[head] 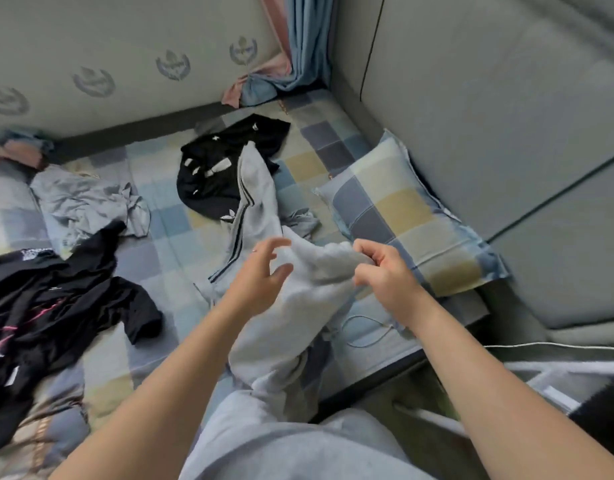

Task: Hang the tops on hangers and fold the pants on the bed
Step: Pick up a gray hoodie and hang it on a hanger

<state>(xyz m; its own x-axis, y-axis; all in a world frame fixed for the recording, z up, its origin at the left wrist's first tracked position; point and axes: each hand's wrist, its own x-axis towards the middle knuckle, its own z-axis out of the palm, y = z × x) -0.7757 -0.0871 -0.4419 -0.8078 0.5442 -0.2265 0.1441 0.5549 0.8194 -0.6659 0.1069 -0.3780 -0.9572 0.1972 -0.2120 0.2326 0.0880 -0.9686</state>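
Head view: nearest the camera, both bare forearms reach forward over a lap in pale grey cloth. The right hand (385, 271) pinches a bunched edge of the grey pants (298, 306), its fingers (366, 258) curled tight on the fabric. The left hand (260, 271) hovers just beside the same bunch, fingers (278, 242) spread and loosely curved, gripping nothing. The pants hang from the right hand's pinch towards the lap, while a leg with dark side stripes trails away across the checked bed (160, 220). A thin cable (368, 327) lies on the bed under the right wrist. To the left, a black top (56, 299) with pink marks lies crumpled. Beyond it lies a rumpled grey top (87, 202). To the right, a checked pillow (402, 209) rests against the padded headboard (506, 116). Farther back, a black garment (215, 168) with white markings lies under the end of the striped leg. A blue and pink curtain (298, 46) hangs in the far corner.
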